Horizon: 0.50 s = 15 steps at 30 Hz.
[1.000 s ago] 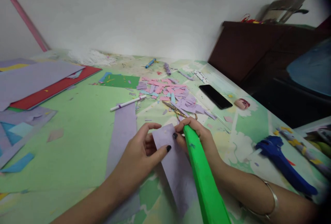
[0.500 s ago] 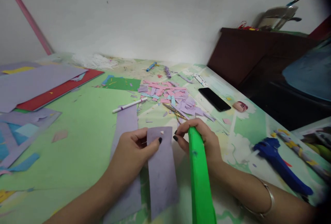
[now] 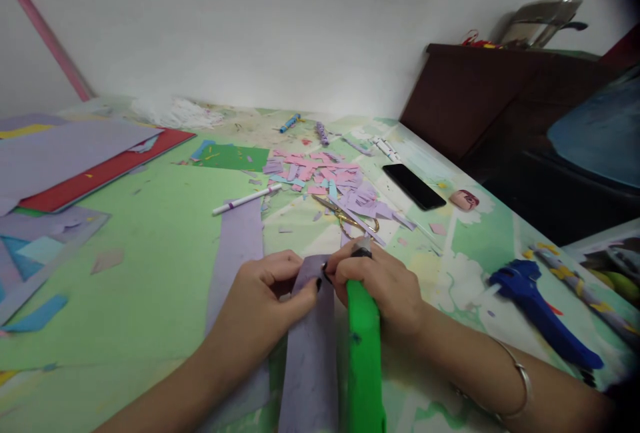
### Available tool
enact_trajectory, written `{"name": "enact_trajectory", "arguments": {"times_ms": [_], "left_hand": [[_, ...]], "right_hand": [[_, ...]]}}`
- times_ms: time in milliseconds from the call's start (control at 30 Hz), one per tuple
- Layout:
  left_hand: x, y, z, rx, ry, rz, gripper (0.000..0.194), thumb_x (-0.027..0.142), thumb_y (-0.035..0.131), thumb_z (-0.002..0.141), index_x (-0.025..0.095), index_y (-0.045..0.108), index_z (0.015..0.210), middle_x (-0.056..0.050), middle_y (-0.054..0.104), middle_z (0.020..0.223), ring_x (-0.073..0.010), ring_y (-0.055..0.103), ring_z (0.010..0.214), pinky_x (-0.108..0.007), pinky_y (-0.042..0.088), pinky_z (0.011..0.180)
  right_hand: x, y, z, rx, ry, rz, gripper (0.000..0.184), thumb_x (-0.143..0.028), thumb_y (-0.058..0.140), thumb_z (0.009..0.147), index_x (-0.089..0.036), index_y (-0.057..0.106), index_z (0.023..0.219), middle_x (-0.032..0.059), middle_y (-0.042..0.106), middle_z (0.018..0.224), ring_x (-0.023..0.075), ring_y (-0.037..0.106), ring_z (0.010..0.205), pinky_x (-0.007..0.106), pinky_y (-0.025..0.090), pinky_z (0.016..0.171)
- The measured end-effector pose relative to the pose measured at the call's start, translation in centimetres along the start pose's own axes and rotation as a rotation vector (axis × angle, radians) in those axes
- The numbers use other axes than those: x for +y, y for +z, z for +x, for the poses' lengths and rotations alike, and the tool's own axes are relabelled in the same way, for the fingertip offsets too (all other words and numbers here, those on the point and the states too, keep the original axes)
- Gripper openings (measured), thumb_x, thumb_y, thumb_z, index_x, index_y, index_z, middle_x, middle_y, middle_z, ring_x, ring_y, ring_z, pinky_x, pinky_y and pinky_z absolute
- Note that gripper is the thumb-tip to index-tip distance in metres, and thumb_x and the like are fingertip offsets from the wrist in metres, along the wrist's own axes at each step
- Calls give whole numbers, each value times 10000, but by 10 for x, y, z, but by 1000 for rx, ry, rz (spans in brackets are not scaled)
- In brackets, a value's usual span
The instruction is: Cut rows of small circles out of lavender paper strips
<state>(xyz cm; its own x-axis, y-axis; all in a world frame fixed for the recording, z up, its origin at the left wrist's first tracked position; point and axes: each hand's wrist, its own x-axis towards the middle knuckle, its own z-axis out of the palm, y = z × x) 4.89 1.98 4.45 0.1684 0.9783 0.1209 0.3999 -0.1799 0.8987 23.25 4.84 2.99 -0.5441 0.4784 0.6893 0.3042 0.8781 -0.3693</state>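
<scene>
Since half a second ago, brought the right hand [image 3: 385, 286] across to meet the upper end of the purple strip [image 3: 311, 360], and tipped the green tool [image 3: 364, 353] along with it, on the near side of the scissors [image 3: 345, 214]. Pinching the strip in the left hand [image 3: 270, 296], with thumb on the facing side and fingers behind, nearer the body than the scissors and a little to their left. Wrapping the right hand's fingers round the green tool, directly nearer than the scissors, with fingertips touching the strip's upper right edge. Cannot tell between pinching and merely pressing at those fingertips.

Lying to the left of the scissors, under the left hand's side: a longer purple strip [image 3: 240, 240], with a white marker [image 3: 247, 200] across its far end. Just beyond the scissors, a loose heap of pink, purple and blue scraps [image 3: 325, 173]; farther off to their left, a green sheet [image 3: 235, 158]. To the right of the scissors and slightly beyond, a black phone [image 3: 414, 186]. Well to their right and nearer the body, a blue glue gun [image 3: 543, 313].
</scene>
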Motion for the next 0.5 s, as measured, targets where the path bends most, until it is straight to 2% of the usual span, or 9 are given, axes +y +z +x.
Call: {"name": "enact_trajectory", "arguments": {"times_ms": [100, 267, 500], "left_hand": [[-1, 1, 1, 13, 27, 24, 227, 231, 541, 761, 179, 573, 542, 32, 487, 558, -98, 459, 550, -201, 340, 506], [0, 3, 0, 5, 47, 26, 196, 211, 539, 755, 182, 585, 567, 34, 502, 571, -94, 478, 554, -190, 347, 505], [-2, 3, -1, -31, 18, 74, 224, 248, 519, 785, 179, 572, 578, 33, 489, 577, -106, 474, 575, -212, 353, 529]], "right_hand": [[0, -1, 1, -44, 17, 3, 34, -155, 512, 881, -187, 503, 885, 40, 589, 851, 160, 537, 797, 294, 448, 701], [-2, -1, -1, -78, 68, -27, 59, -150, 479, 896, -204, 492, 877, 12, 568, 798, 138, 526, 742, 263, 421, 665], [-3, -4, -1, -125, 119, -9, 97, -129, 456, 901, -211, 496, 933, 20, 566, 847, 139, 533, 788, 247, 431, 700]]}}
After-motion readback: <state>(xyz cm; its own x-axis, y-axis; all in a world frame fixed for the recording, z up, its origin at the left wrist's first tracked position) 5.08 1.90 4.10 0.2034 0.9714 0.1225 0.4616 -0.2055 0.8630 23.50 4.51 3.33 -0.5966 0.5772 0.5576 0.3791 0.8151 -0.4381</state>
